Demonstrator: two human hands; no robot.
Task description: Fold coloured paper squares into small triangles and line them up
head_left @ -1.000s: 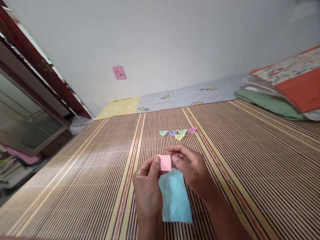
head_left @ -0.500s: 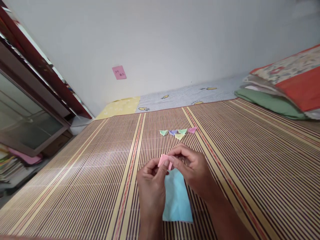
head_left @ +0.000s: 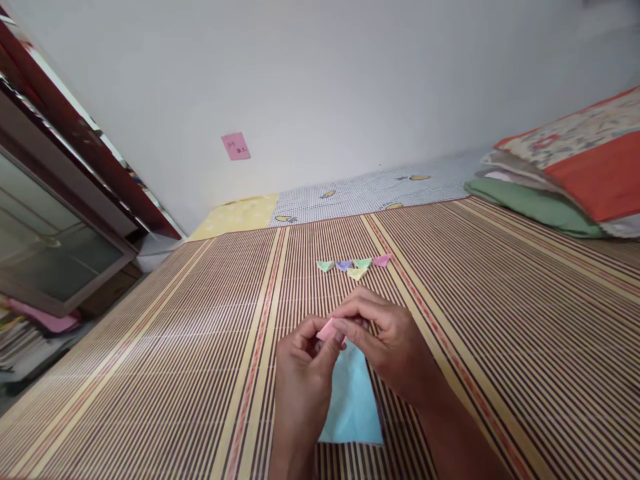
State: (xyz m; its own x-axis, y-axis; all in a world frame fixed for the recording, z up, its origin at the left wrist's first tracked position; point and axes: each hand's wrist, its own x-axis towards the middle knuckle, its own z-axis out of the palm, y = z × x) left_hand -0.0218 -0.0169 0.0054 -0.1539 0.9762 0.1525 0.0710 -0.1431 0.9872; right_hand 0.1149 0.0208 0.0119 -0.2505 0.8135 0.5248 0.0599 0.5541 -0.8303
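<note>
A small folded pink paper (head_left: 326, 330) is pinched between both hands, partly covered by the fingers. My left hand (head_left: 306, 367) grips its near left side with thumb and forefinger. On its right edge, the thumb and fingers of my right hand (head_left: 384, 337) press together. Below the hands lies a light blue paper sheet (head_left: 353, 403) on the striped mat (head_left: 200, 373). Beyond them sit small folded triangles: a green one (head_left: 325, 266), a blue one (head_left: 344, 265), another green one (head_left: 363, 263), a pink one (head_left: 383, 260) and a yellow one (head_left: 357, 273) in front.
A pink note (head_left: 235, 146) with handwriting is on the white wall (head_left: 350, 80). Folded bedding (head_left: 575, 180) is piled at the right. Along the wall runs a checked cloth (head_left: 345, 193) beside a yellow cloth (head_left: 240, 215). A glass-panelled door (head_left: 55, 240) stands at the left.
The pink paper has tipped and shows a narrower face, with my right fingers folded further over it. The whole view has shifted slightly.
</note>
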